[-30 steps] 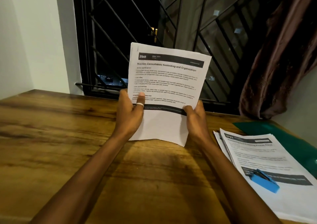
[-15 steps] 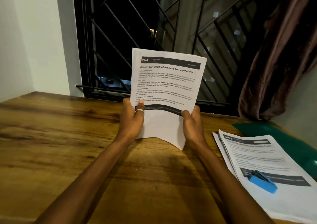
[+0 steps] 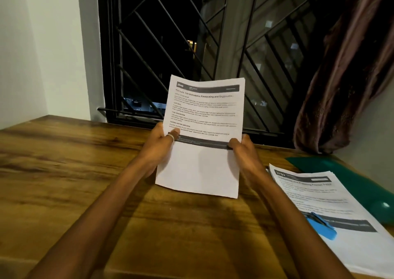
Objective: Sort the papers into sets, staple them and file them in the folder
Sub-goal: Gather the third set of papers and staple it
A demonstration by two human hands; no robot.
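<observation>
The upright sheet (image 3: pixel 202 116) has a dark header bar with a white number, 2940 or 2040; the second digit is unclear. Below it the bold title reads "Kitchen Consumables Restocking and Organization". The small print under that is too blurred to read. On the stack of papers (image 3: pixel 332 204) at the right, the header bar shows "3793"; its title is blurred.

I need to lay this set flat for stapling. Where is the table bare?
Widest bare tabletop: left of the left hand, out to the wall and window. A smaller patch lies between the forearms, below the held papers. The right side is crowded: paper stack with the blue stapler on it, green folder behind.
</observation>
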